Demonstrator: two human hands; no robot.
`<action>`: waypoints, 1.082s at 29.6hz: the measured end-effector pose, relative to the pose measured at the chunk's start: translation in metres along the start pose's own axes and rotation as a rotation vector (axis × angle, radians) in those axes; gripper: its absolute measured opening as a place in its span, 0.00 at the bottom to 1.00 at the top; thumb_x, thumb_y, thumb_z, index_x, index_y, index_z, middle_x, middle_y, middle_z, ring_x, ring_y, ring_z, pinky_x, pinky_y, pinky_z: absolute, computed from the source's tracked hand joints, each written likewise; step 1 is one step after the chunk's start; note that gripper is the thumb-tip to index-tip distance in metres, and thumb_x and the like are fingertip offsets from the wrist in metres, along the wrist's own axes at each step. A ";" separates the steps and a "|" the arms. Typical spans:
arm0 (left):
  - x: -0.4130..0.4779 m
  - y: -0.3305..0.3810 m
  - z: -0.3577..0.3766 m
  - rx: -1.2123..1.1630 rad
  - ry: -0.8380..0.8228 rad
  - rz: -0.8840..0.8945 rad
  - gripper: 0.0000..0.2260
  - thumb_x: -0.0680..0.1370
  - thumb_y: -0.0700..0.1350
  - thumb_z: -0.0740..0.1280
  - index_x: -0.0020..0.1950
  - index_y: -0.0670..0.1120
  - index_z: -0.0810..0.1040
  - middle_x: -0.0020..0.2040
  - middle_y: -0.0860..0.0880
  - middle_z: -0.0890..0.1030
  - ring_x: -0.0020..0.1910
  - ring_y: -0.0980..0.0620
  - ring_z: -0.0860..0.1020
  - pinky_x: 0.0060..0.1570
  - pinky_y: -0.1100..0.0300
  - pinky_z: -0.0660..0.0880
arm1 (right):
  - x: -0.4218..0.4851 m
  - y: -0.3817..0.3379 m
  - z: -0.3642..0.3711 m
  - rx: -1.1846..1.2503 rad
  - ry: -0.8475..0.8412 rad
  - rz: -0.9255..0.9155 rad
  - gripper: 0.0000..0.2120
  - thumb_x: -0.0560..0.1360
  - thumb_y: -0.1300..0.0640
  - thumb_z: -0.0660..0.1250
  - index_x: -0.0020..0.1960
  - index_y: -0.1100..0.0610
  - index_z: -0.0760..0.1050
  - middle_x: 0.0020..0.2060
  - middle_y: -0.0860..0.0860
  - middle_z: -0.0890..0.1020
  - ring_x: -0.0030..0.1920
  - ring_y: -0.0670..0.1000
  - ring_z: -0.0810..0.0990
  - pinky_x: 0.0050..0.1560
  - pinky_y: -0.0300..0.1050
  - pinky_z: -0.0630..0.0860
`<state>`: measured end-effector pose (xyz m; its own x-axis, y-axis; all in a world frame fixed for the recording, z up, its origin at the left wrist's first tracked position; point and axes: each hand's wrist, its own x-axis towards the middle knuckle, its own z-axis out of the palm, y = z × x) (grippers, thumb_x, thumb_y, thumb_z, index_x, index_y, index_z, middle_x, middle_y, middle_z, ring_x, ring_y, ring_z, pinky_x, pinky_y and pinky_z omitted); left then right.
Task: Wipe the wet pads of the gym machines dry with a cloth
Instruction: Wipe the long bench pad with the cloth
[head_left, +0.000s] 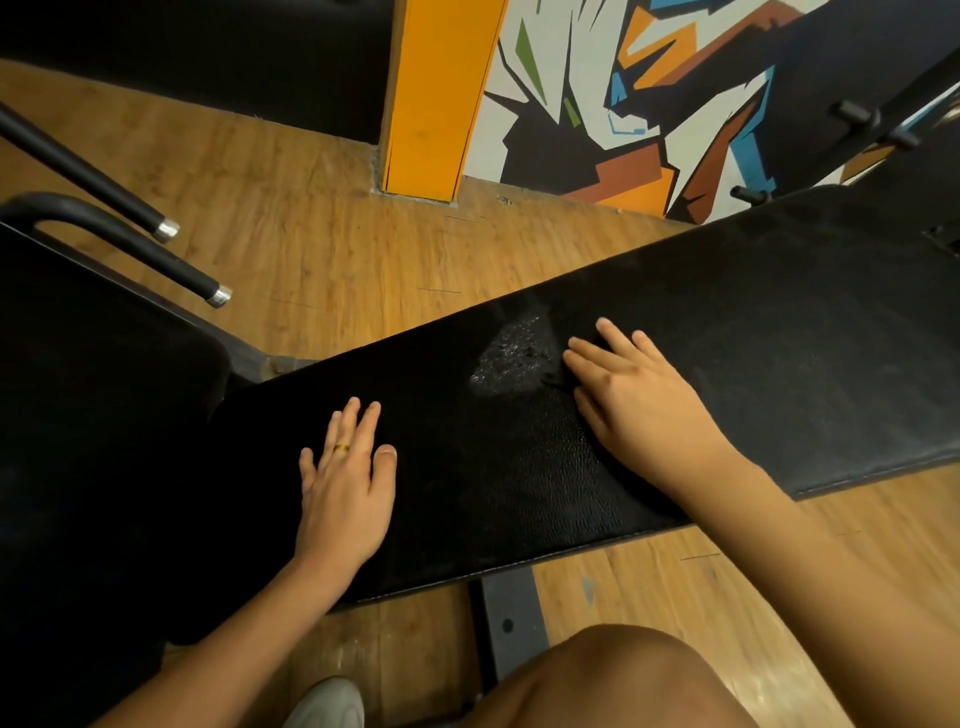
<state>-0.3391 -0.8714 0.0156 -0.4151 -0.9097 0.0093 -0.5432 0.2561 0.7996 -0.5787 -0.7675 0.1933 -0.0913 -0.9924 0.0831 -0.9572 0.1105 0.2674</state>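
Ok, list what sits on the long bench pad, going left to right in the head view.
Along the bench pad: left hand resting flat → wet patch → right hand, its fingers spread right beside the patch.

Head view — looking steeply down, close above bench pad (727, 332).

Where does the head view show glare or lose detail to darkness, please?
Head view: light glints off the wet patch on the bench pad beside the right hand; the seat pad left of the left hand sinks into near-black shadow.
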 end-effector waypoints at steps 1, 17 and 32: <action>0.000 0.000 0.000 0.001 -0.002 -0.001 0.24 0.86 0.52 0.52 0.82 0.54 0.56 0.83 0.55 0.52 0.81 0.58 0.45 0.79 0.45 0.42 | 0.012 0.001 0.003 -0.007 -0.009 0.019 0.21 0.81 0.56 0.63 0.71 0.62 0.74 0.70 0.58 0.76 0.76 0.64 0.66 0.73 0.64 0.63; 0.000 -0.001 0.000 -0.007 0.005 -0.007 0.24 0.85 0.53 0.52 0.82 0.55 0.57 0.83 0.56 0.52 0.81 0.59 0.46 0.79 0.45 0.43 | 0.000 -0.022 0.015 -0.066 0.128 0.014 0.19 0.75 0.60 0.72 0.65 0.64 0.79 0.64 0.61 0.81 0.70 0.66 0.74 0.68 0.65 0.70; -0.001 0.001 -0.001 -0.007 -0.003 -0.026 0.24 0.85 0.53 0.52 0.82 0.56 0.57 0.83 0.56 0.53 0.81 0.59 0.46 0.79 0.45 0.43 | -0.008 -0.022 0.016 -0.064 0.061 -0.122 0.22 0.74 0.62 0.73 0.67 0.64 0.78 0.67 0.60 0.79 0.72 0.64 0.72 0.68 0.61 0.71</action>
<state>-0.3387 -0.8709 0.0166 -0.4028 -0.9152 -0.0132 -0.5488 0.2299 0.8037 -0.5611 -0.7625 0.1712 0.0429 -0.9937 0.1040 -0.9406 -0.0051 0.3395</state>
